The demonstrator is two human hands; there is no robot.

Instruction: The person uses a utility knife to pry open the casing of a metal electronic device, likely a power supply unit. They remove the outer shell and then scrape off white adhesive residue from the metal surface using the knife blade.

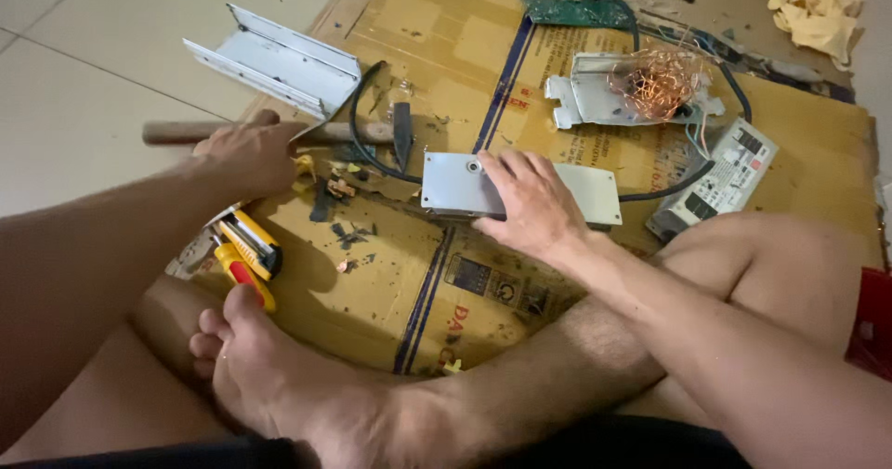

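My right hand (pixel 530 199) lies flat, fingers spread, on a grey metal box (pixel 595 195) resting on the cardboard sheet (pixel 409 283). A black cable (pixel 669 190) leads from the box's right side. My left hand (pixel 249 153) reaches over a wooden handle (pixel 172 132) lying across the cardboard's left edge; the fingers curl down near small yellow scraps (pixel 305 165). Whether the left hand grips anything is hidden by its back. A yellow utility knife (pixel 249 243) and a yellow-and-red tool (pixel 243 278) lie just below my left wrist.
A bent metal channel (pixel 279 60) lies at the upper left. A tangle of copper wire (pixel 655 83) sits on a metal plate (pixel 585 97). A labelled grey unit (pixel 720 176) lies right. A green circuit board (pixel 576 12) and yellow cloth (pixel 813 4) are at the back. My crossed legs (pixel 520 376) fill the foreground.
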